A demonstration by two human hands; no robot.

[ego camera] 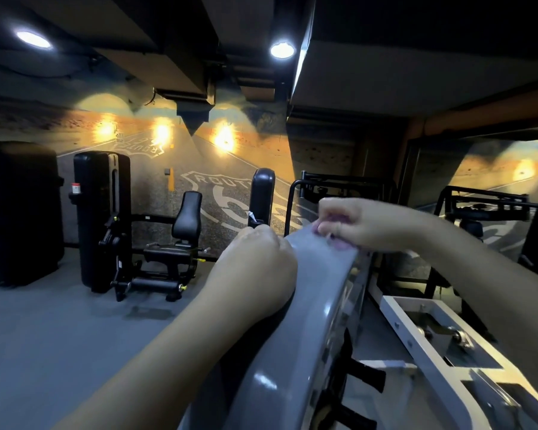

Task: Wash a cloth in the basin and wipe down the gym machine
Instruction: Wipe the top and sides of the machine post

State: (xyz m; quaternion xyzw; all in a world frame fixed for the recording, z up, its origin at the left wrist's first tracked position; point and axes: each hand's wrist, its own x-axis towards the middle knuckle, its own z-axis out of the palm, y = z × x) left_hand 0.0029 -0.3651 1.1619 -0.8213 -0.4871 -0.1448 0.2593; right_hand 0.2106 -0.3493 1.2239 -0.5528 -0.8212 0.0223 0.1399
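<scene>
Head view: wiping underway on gym machine's [317,311] grey frame.
Left hand [255,268] curls over frame's left edge; right hand [351,225] pinches pink cloth [339,245] at far end. Risk: thin grip; cloth may slip into mechanism at right.

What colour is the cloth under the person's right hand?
Pale purple or pink, though blurred; the cloth peeks from under the right hand in the head view.

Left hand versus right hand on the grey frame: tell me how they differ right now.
The left hand sits nearer the camera on the grey frame, fingers curled, with no cloth visible; the right hand reaches further up the frame, to its top. The right hand presses a pale purple cloth against the frame; whether the left hand grips anything is unclear. Both are bare and touch the same frame.
</scene>
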